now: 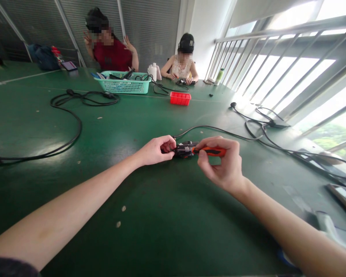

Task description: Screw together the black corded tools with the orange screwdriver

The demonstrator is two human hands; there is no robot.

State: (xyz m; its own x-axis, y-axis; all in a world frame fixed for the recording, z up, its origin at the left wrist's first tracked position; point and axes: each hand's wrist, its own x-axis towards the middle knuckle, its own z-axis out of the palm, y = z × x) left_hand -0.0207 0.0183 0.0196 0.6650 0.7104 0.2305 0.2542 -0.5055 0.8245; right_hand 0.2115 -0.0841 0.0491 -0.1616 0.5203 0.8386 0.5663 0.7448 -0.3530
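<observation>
**Screwdriver Set Against a Small Black Device at Mid-Desk**

A small black device (183,149) is held at its left end by the left hand (155,151), whose grip is closed on the casing with thumb and fingertips curled in. An orange-handled screwdriver (212,151) is held in the right hand (223,165). That grip is closed on the handle, and the tip is laid against the device's right end. Whether the tip is seated in a screw cannot be told.

The device is found about midway between the near and far edges of the green desk (161,215), a little toward the right edge. It cannot be told whether it rests on the surface or is held just above it. A thin cable (219,130) runs from it toward the right edge.

For this step to be done well, the device is best braced so it cannot twist. The screwdriver should be lined up with it, and pressure applied along the shaft rather than sideways, so a slip toward the left fingers is avoided.

Near the far edge, a green basket (123,85), a red tray (180,98) and two seated people are seen, well apart from the hands.
</observation>
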